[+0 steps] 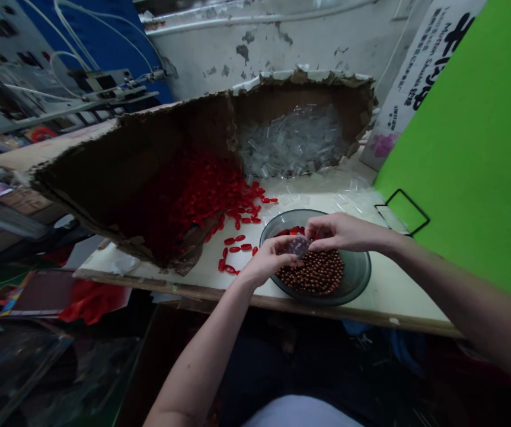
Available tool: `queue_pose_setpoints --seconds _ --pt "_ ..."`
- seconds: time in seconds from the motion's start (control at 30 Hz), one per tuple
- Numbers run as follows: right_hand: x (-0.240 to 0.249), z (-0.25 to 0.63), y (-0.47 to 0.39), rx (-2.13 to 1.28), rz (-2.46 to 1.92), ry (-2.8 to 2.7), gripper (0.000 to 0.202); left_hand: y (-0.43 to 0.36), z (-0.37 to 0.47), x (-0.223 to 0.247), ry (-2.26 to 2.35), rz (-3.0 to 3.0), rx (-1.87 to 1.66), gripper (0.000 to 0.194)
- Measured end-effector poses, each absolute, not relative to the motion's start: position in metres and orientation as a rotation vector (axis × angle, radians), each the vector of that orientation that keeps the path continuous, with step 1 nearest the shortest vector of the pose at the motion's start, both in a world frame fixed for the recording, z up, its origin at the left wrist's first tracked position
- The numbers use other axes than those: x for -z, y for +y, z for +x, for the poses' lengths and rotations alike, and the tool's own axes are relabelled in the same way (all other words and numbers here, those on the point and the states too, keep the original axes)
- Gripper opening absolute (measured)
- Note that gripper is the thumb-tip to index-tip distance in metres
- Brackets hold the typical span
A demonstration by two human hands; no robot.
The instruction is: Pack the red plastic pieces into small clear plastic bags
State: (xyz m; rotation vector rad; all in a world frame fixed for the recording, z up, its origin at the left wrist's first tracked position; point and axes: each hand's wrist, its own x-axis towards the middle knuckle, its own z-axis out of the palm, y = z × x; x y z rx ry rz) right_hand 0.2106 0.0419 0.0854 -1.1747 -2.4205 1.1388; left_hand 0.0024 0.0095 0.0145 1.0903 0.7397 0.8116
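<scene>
Over a grey-green bowl [358, 279], my left hand [270, 258] pinches a small translucent piece [299, 245] between thumb and fingers. My right hand [333, 231] touches the other side of that piece, its thumb and fingertips closed together. Whether the right fingertips grip the piece itself or something smaller is too small to tell. Brown round beads [313, 276] fill much of the bowl below the hands. Some red pieces [291, 231] lie at the bowl's back, partly hidden by the hands.
A torn cardboard box [77, 160] holds a heap of red pieces [202, 190] and, in its right compartment, clear plastic pieces [295, 139]. Red pieces [246, 247] lie scattered left of the bowl. A black wire stand [420, 207] and a green panel [473, 160] are at the right.
</scene>
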Motion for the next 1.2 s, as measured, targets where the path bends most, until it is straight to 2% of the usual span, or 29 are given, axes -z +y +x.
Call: queue_pose_setpoints --seconds 0.13,0.23,0.3,0.43,0.6,0.67,0.9,1.2 --pt "-0.073 0.223 0.045 -1.299 -1.257 -2.207 0.028 0.010 0.001 -0.011 0.750 1.049 -0.849 0.047" --pt "-0.058 0.236 0.050 -1.319 -1.377 -2.283 0.027 0.012 0.001 -0.007 0.747 0.982 -0.906 0.042" --pt "-0.045 0.244 0.057 -1.124 -1.540 -2.489 0.022 0.014 0.000 -0.005 0.745 0.929 -0.969 0.034" --pt "-0.013 0.251 0.078 -0.434 -1.933 -2.562 0.020 0.019 0.002 -0.003 0.767 0.861 -1.105 0.029" --pt "0.026 0.239 0.094 -0.293 -1.962 -2.566 0.015 0.021 0.009 -0.005 0.796 0.779 -1.198 0.032" --pt "0.036 0.234 0.096 -0.237 -1.965 -2.555 0.019 0.020 0.011 -0.008 0.787 0.745 -1.195 0.032" --pt "0.036 0.232 0.100 -0.189 -2.024 -2.543 0.023 0.016 0.008 -0.018 0.682 0.677 -1.150 0.044" --pt "0.020 0.228 0.090 -0.177 -2.018 -2.404 0.026 0.018 0.010 -0.009 0.733 0.704 -1.140 0.032"
